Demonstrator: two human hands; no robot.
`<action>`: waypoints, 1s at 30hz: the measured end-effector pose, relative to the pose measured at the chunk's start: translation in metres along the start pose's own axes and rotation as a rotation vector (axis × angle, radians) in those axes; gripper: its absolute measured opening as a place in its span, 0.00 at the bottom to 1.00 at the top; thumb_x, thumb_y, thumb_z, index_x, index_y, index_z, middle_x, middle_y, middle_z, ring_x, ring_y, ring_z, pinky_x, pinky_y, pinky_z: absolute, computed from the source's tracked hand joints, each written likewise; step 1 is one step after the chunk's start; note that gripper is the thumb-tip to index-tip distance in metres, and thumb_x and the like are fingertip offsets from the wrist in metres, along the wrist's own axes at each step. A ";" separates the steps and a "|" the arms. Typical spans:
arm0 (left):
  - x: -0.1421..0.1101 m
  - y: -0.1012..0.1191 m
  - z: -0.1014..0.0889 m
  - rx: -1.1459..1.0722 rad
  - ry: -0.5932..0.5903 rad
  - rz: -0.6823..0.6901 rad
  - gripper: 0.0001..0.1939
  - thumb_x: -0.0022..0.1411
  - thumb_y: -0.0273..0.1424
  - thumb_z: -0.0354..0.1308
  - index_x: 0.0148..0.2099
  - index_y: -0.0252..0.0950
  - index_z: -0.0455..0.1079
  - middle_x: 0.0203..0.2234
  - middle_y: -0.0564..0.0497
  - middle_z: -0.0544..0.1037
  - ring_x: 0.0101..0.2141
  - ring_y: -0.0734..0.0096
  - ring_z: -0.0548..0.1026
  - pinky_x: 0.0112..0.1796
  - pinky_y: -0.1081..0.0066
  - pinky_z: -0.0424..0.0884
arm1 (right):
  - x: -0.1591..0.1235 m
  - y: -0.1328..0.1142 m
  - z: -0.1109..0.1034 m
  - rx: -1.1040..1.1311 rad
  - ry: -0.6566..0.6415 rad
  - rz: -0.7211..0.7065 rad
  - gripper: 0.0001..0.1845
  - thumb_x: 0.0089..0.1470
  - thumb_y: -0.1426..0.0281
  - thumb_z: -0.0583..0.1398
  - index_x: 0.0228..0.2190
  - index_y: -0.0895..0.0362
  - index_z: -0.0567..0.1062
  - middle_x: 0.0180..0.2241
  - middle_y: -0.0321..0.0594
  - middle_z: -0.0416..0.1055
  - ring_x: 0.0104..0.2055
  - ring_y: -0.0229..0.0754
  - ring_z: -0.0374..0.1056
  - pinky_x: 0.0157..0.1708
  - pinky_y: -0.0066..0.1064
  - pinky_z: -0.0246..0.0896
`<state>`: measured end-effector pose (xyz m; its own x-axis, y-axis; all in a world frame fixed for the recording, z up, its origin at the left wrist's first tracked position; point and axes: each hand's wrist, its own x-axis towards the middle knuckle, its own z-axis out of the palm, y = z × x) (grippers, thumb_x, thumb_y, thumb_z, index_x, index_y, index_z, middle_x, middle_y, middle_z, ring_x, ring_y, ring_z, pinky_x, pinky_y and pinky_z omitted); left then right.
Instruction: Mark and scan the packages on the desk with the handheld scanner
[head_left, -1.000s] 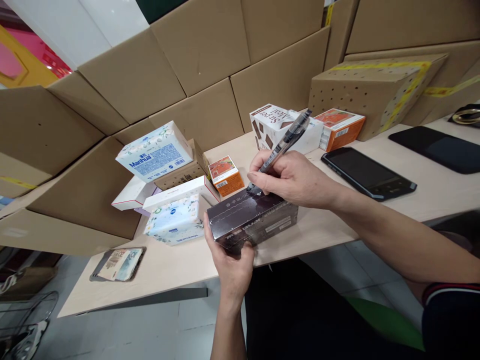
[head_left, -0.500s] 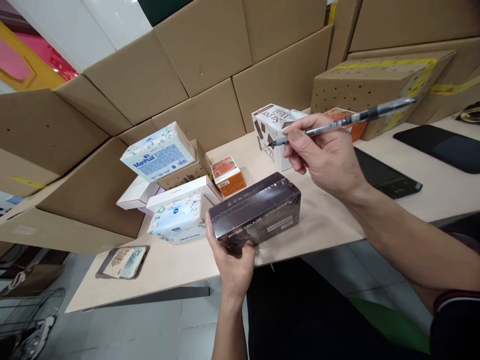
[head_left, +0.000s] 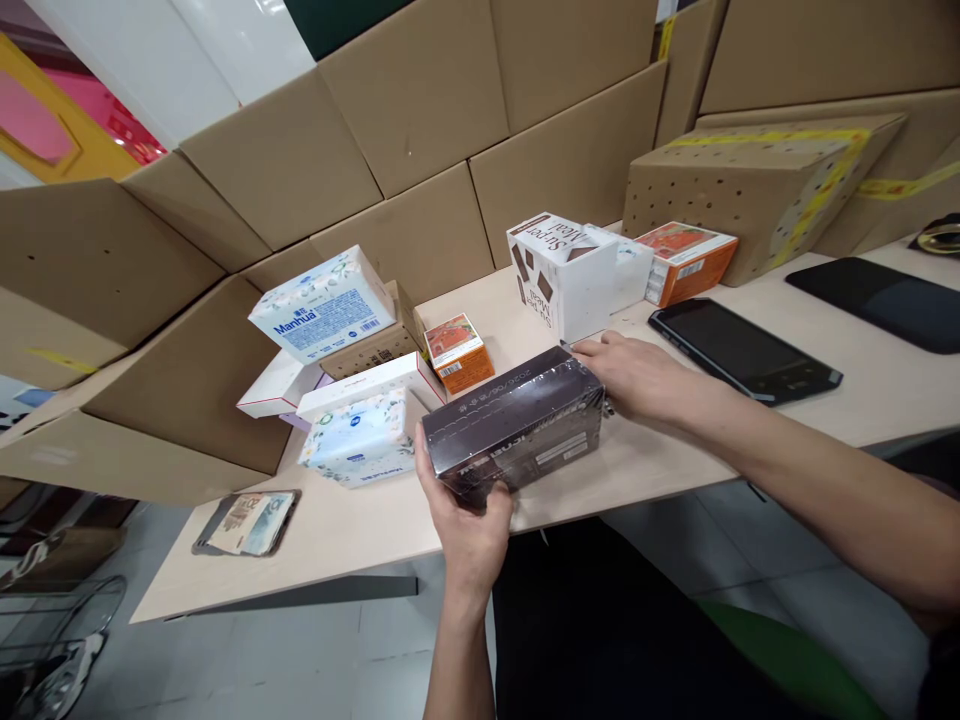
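The dark box (head_left: 517, 425) is being pinched at its left end by the left hand (head_left: 471, 530), apparently for steadiness over the counter (head_left: 352, 525). At its right end the right hand (head_left: 630, 372) is being held; its grip cannot be told. Beyond the dark box's left end, a tissue pack (head_left: 326, 308) is being propped by a carton (head_left: 375, 350).

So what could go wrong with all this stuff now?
The dark plastic-wrapped box could slip from the left hand, since its wrap looks shiny, and it might drop off the nearby front edge of the table. The upper Manhua tissue pack sits tilted against a small cardboard box, so a bump might topple it. The banknotes near the table's left end look loose and could slide off.
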<state>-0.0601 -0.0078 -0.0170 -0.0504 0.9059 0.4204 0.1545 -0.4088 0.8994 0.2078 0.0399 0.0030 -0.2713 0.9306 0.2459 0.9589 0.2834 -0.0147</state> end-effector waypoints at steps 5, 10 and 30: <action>0.001 0.001 0.000 -0.007 -0.009 0.003 0.50 0.53 0.24 0.62 0.73 0.43 0.44 0.57 0.44 0.72 0.52 0.65 0.76 0.55 0.67 0.70 | 0.002 -0.002 0.006 -0.094 -0.073 -0.018 0.26 0.52 0.84 0.53 0.48 0.52 0.76 0.45 0.47 0.78 0.40 0.49 0.69 0.38 0.36 0.61; 0.000 0.000 0.000 -0.007 -0.007 -0.008 0.50 0.52 0.24 0.63 0.73 0.44 0.44 0.63 0.43 0.66 0.58 0.62 0.72 0.58 0.65 0.68 | -0.010 -0.005 -0.010 -0.050 0.012 0.043 0.26 0.60 0.78 0.50 0.56 0.53 0.71 0.47 0.49 0.77 0.42 0.50 0.68 0.42 0.39 0.62; 0.000 -0.003 -0.002 0.058 0.004 0.029 0.49 0.53 0.25 0.62 0.73 0.43 0.44 0.64 0.41 0.65 0.59 0.60 0.71 0.59 0.63 0.69 | -0.099 0.024 -0.006 -0.035 0.048 0.961 0.51 0.55 0.36 0.51 0.66 0.59 0.59 0.53 0.72 0.69 0.53 0.73 0.66 0.39 0.51 0.55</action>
<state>-0.0622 -0.0065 -0.0194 -0.0495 0.8933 0.4468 0.2124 -0.4277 0.8786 0.2583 -0.0468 -0.0156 0.6346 0.7508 0.1832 0.7717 -0.6030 -0.2022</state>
